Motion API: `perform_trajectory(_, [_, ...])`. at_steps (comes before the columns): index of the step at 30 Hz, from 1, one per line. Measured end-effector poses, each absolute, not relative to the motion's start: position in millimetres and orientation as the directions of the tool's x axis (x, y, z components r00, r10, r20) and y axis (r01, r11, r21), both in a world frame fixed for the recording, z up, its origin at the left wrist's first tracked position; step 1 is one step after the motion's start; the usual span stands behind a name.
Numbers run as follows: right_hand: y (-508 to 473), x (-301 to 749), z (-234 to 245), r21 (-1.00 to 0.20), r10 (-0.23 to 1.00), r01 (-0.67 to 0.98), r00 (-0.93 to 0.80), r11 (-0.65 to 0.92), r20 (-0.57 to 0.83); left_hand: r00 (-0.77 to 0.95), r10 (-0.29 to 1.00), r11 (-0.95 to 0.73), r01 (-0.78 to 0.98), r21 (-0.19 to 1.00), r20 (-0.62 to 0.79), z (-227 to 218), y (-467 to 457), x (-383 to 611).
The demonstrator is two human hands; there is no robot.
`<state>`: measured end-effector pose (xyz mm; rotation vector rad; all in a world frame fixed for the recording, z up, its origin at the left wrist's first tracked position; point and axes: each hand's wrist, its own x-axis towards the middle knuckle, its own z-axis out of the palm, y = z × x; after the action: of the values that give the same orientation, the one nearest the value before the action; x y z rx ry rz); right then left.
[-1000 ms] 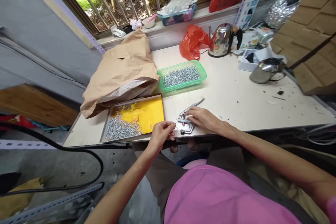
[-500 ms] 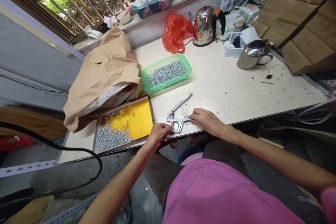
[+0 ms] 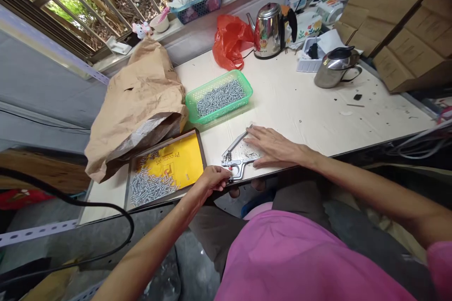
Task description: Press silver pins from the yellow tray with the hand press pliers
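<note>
Grey metal hand pliers (image 3: 240, 163) with a spring and a red part near the jaws lie on the table's front edge, their handles spread apart. My left hand (image 3: 213, 178) is at the jaws, thumb and fingertips pinched together; whatever is between them is too small to make out. Over the handle ends, my right hand (image 3: 273, 148) is spread, its fingers at the tip of the upper handle and its thumb side by the lower one. Left of the pliers, a shallow tray (image 3: 200, 148) holds many small metal pins (image 3: 151, 188) on a yellow sheet (image 3: 185, 155).
Behind the pliers a green basket (image 3: 243, 77) holds more small metal pieces. A brown paper bag (image 3: 141, 89) stands at the left. Further back are a red plastic bag (image 3: 229, 40), a kettle (image 3: 268, 33), a metal jug (image 3: 334, 70) and cardboard (image 3: 391, 23).
My right hand has moved from the lower handle's end up and over both handles, its fingers spreading. The left hand stays at the jaws. The view has shifted slightly.
</note>
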<state>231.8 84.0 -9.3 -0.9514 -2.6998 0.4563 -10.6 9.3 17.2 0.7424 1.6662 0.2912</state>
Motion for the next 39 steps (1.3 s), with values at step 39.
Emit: perform_trajectory(39, [74, 219, 11, -0.185, 0.674, 0.681, -0.731, 0.709, -0.109, 0.497, 0.854, -0.468, 0.862, 0.195, -0.151, 12, 54, 36])
